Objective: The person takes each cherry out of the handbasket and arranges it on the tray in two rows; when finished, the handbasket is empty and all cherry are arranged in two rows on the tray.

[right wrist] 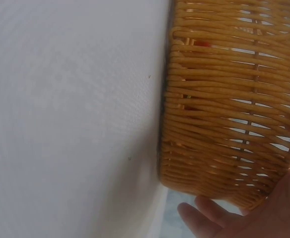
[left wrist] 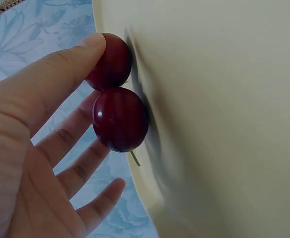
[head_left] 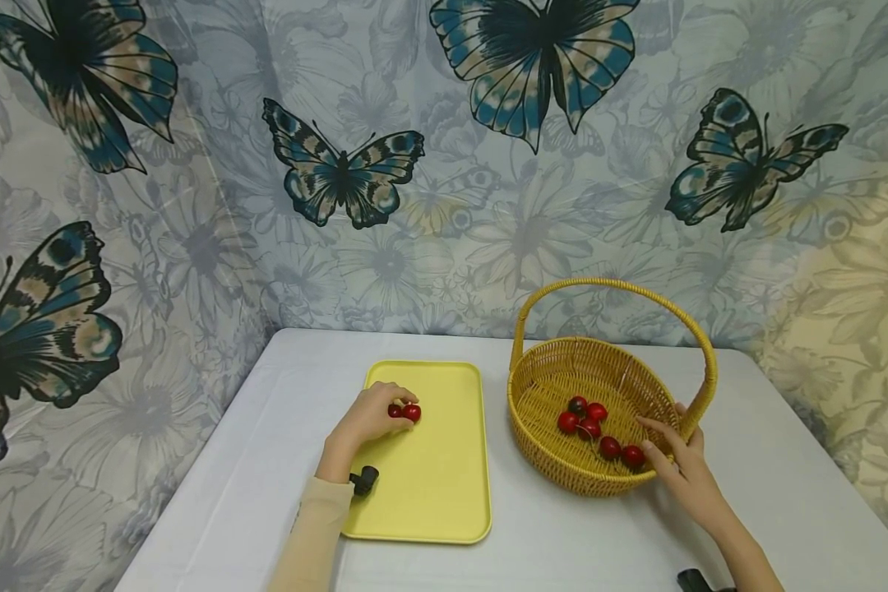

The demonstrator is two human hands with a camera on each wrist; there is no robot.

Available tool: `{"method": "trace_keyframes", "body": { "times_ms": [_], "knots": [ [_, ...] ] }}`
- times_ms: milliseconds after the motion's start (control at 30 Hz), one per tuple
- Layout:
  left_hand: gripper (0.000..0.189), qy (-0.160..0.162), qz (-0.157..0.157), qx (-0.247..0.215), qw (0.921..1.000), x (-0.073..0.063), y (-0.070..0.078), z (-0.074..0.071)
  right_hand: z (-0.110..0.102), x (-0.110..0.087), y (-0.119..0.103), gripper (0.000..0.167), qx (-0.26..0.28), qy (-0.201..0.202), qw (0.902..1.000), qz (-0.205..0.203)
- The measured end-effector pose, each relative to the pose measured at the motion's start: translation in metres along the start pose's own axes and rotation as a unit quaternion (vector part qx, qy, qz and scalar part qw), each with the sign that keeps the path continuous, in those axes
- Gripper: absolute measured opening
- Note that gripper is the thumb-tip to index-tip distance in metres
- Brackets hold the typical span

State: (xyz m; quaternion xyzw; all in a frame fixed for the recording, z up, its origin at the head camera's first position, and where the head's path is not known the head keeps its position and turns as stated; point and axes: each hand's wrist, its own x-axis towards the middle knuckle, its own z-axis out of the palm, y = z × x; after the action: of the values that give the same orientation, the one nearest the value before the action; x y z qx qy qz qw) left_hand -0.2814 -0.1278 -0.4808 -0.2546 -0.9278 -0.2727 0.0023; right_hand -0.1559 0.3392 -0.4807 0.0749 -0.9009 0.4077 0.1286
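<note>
Two dark-red cherries (head_left: 412, 413) are pinched in the left grip (head_left: 372, 413), narrowed to their width, toward 11 o'clock over the yellow tray (head_left: 437, 493). Six further cherries (head_left: 589, 428) lie in the wicker basket (head_left: 555, 469), from its centre toward 4 o'clock, where the right grip (head_left: 688, 477), moderately spread, holds the basket's side.

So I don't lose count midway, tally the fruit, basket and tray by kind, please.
Cherries: 8 visible (6 in the basket, 2 at the left hand)
Wicker basket: 1
Yellow tray: 1
Total: 10
</note>
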Motion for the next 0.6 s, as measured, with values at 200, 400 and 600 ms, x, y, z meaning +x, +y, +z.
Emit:
{"method": "trace_keyframes", "body": {
  "times_ms": [200, 400, 600],
  "knots": [
    [0.032, 0.0, 0.007, -0.005, 1.0, -0.001, 0.009, -0.004, 0.0, 0.0, 0.0, 0.038, 0.002, 0.003, 1.0, 0.0],
    [0.03, 0.009, 0.038, -0.015, 0.9991, 0.0, 0.022, -0.007, 0.001, 0.0, -0.001, 0.038, -0.004, 0.008, 1.0, -0.004],
    [0.031, -0.007, 0.067, -0.015, 0.9976, 0.003, 0.042, -0.008, 0.001, -0.001, 0.001, 0.037, -0.009, 0.011, 0.9999, -0.008]
  ]
}}
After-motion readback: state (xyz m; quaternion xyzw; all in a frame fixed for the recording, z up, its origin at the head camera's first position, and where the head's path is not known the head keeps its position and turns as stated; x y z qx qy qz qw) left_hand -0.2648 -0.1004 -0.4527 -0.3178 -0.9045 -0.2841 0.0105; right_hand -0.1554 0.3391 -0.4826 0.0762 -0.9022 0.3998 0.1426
